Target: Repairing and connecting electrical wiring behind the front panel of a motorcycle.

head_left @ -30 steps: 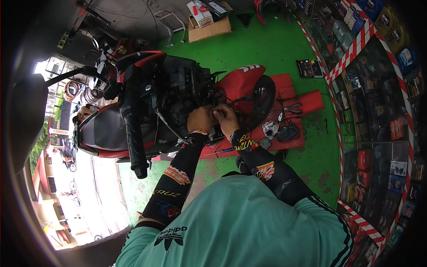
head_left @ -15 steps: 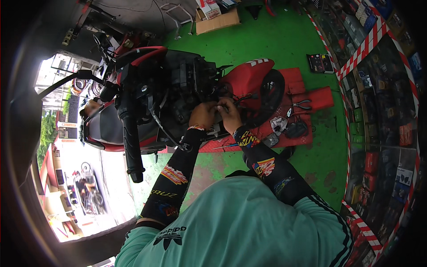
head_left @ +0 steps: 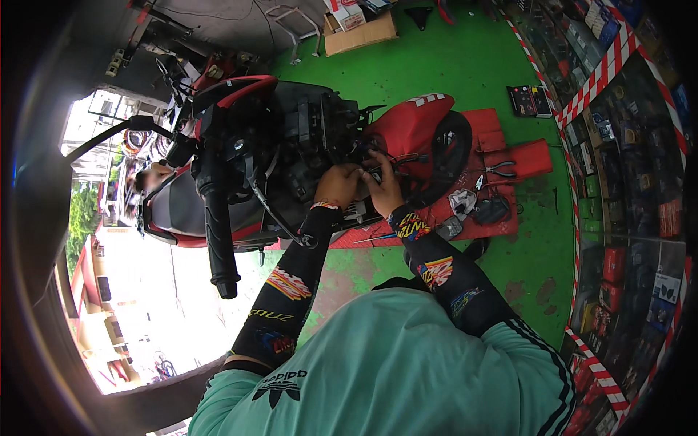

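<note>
My left hand [head_left: 336,185] is bent with curled fingers among the dark parts and cables of a red-and-black motorbike [head_left: 305,123], beside its red body panel [head_left: 407,123]. My right hand [head_left: 383,187] meets it there, index finger raised and other fingers bent inward. What they grip is too small and hidden to make out. A black handlebar grip [head_left: 220,247] is left of my hands. To their right, on a red mat [head_left: 509,203], lie pliers [head_left: 500,169], a crumpled white cloth [head_left: 462,205] and a dark pouch [head_left: 491,211].
A black wheel [head_left: 454,160] stands on the mat. A cardboard box [head_left: 360,42] and metal frame are at the back, a flat black case [head_left: 531,102] right. Glass display shelves [head_left: 618,203] with striped tape line the right. A person [head_left: 151,178] is at the left, by the bright opening.
My right index finger has lifted a little while both hands stay together. The view has shifted slightly. The motorbike passing outside is mostly gone, and a person shows beyond the seat.
</note>
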Demonstrator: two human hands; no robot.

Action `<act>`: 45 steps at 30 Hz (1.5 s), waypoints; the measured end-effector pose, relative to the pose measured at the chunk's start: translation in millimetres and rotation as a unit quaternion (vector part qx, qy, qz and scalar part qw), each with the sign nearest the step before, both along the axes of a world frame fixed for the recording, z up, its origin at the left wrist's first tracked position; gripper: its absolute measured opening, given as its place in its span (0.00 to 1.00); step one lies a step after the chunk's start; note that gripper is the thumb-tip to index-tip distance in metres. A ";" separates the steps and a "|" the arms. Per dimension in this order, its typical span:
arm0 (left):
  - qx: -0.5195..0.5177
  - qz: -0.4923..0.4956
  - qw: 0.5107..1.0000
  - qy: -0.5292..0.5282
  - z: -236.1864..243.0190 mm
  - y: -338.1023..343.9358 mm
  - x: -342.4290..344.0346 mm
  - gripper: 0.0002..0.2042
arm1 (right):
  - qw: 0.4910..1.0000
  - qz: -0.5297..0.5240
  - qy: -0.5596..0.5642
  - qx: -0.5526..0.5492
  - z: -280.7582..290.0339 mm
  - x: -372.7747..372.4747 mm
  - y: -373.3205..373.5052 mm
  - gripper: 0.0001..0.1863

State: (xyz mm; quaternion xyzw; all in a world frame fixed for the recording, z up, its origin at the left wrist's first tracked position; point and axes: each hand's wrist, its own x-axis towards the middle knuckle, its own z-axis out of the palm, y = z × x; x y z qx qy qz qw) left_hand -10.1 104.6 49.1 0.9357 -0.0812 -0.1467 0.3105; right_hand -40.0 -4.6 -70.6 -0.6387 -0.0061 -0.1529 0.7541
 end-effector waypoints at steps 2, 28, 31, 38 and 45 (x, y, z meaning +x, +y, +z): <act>-0.007 0.034 0.999 0.023 0.7 -2.5 -0.9 0.15 | 1.000 0.027 -0.001 0.014 -1.3 0.5 -3.6 0.27; 0.156 -0.044 0.972 -0.169 4.9 1.4 -26.4 0.10 | 0.997 0.073 0.015 0.024 -17.2 6.7 -8.0 0.13; 0.207 -0.108 0.956 -0.180 6.3 -0.4 -27.8 0.10 | 0.997 0.066 0.003 0.031 -19.3 9.3 -6.1 0.13; 0.204 -0.097 0.955 -0.191 -0.9 -5.1 -24.6 0.13 | 0.993 0.096 0.021 0.062 -20.8 10.9 -9.1 0.13; 0.219 -0.109 0.958 -0.152 -0.8 1.0 -10.4 0.14 | 0.993 0.100 0.016 0.057 -17.3 10.8 -10.7 0.15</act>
